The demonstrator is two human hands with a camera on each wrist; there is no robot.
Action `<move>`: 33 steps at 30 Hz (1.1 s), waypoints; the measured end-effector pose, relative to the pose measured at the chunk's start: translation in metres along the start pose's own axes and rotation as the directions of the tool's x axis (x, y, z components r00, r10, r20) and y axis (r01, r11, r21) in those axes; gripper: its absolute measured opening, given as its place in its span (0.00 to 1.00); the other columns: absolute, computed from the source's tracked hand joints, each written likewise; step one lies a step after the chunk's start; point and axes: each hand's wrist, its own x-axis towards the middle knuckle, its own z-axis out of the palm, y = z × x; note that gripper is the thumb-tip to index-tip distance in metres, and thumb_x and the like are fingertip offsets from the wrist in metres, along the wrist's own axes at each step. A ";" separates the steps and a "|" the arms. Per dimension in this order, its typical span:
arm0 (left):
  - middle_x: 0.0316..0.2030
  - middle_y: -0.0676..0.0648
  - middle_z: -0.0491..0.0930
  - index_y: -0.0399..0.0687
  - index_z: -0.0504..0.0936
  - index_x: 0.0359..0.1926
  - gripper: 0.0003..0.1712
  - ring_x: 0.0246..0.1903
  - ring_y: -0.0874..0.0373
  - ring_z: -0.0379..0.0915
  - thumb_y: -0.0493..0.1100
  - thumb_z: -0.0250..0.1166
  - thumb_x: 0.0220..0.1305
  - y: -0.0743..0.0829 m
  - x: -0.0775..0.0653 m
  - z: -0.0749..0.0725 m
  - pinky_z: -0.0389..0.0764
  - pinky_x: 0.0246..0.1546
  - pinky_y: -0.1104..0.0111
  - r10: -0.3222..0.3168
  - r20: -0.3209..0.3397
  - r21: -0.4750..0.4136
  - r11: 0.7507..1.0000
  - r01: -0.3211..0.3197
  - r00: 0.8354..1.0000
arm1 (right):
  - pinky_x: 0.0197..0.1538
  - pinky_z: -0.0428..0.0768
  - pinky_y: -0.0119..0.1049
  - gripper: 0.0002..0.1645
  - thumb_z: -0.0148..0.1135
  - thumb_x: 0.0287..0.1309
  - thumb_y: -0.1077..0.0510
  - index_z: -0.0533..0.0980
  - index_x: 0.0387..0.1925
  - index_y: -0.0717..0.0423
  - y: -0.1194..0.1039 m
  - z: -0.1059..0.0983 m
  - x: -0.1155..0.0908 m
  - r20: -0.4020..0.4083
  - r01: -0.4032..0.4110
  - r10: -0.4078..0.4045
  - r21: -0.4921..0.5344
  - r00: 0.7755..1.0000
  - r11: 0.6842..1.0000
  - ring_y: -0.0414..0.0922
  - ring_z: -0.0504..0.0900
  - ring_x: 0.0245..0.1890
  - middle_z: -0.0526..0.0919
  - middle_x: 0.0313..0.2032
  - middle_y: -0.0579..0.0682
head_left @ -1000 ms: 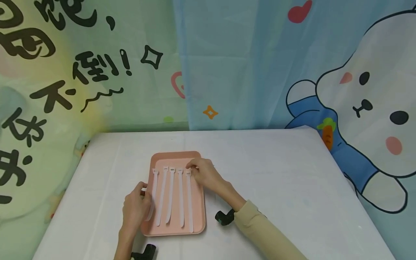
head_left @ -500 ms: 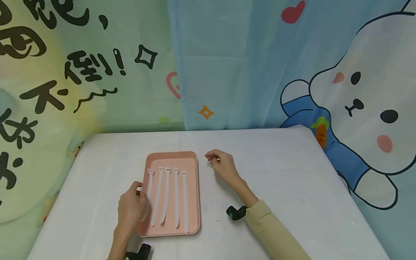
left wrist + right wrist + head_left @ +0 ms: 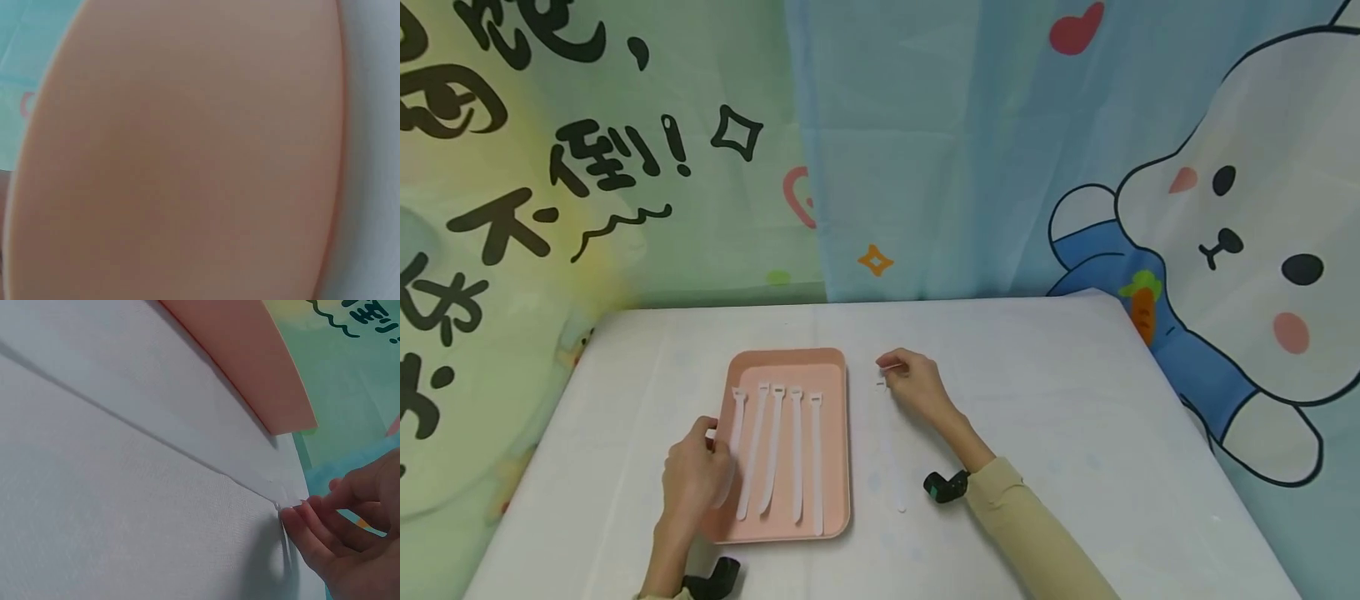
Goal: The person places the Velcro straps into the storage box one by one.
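Observation:
A pink tray (image 3: 831, 367) bears several white cable ties (image 3: 797, 458), flat straps with slotted heads, lying side by side lengthwise. My left hand (image 3: 691, 475) grips the tray's left rim, partly over the leftmost strap. The left wrist view is filled by the tray's outer wall (image 3: 187, 150). To the right of the tray, my right hand (image 3: 917, 383) pinches the head end of another white cable tie (image 3: 137, 412) between thumb and fingers. That strap stretches toward the front along the white cloth, its far end (image 3: 901, 509) showing faintly against it.
A white cloth (image 3: 1037, 417) covers the table. Behind it hangs a printed curtain (image 3: 895, 167) with a cartoon rabbit and black lettering. Dark wrist cameras (image 3: 946, 487) sit on both wrists.
My right hand has moved from the tray's right side out to the cloth on the right. The tray has slid slightly left with my left hand still on its rim.

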 end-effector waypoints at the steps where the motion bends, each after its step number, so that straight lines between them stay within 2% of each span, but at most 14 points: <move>1: 0.31 0.34 0.84 0.31 0.77 0.57 0.19 0.22 0.49 0.76 0.34 0.55 0.68 0.000 0.000 -0.001 0.71 0.21 0.60 -0.001 0.001 0.001 1.000 0.001 1.000 | 0.51 0.83 0.47 0.14 0.60 0.61 0.70 0.84 0.47 0.61 0.000 0.000 0.000 0.001 0.001 -0.001 0.001 1.000 1.000 0.54 0.88 0.48 0.89 0.45 0.57; 8: 0.32 0.34 0.85 0.28 0.80 0.55 0.19 0.23 0.48 0.77 0.35 0.55 0.67 -0.001 0.001 -0.004 0.73 0.21 0.59 0.011 0.013 0.005 1.000 -0.012 1.000 | 0.51 0.83 0.46 0.15 0.63 0.58 0.69 0.84 0.47 0.61 0.001 -0.002 -0.002 0.024 -0.011 0.010 0.004 1.000 1.000 0.53 0.87 0.46 0.89 0.45 0.56; 16: 0.34 0.32 0.85 0.29 0.82 0.54 0.18 0.26 0.43 0.81 0.35 0.56 0.67 -0.002 0.000 -0.004 0.76 0.24 0.54 0.014 -0.007 -0.003 1.000 -0.014 1.000 | 0.43 0.79 0.37 0.13 0.66 0.57 0.68 0.85 0.44 0.58 0.001 -0.001 -0.005 0.057 -0.025 0.025 0.008 0.998 1.000 0.45 0.85 0.35 0.89 0.41 0.53; 23: 0.35 0.30 0.86 0.29 0.82 0.52 0.17 0.29 0.38 0.83 0.36 0.56 0.68 -0.006 0.000 -0.003 0.79 0.26 0.49 0.011 -0.029 -0.012 1.000 -0.011 1.000 | 0.41 0.81 0.35 0.09 0.68 0.59 0.67 0.85 0.43 0.60 0.001 0.000 -0.009 0.077 -0.016 0.012 0.042 0.997 0.999 0.44 0.87 0.33 0.90 0.37 0.55; 33: 0.34 0.31 0.86 0.29 0.82 0.52 0.17 0.29 0.40 0.83 0.36 0.56 0.68 -0.007 -0.002 -0.001 0.79 0.25 0.51 -0.004 -0.020 -0.010 1.000 0.003 1.000 | 0.41 0.82 0.36 0.09 0.67 0.60 0.67 0.85 0.42 0.61 -0.001 0.002 -0.011 0.079 -0.018 0.016 0.028 0.997 0.999 0.44 0.86 0.34 0.89 0.37 0.55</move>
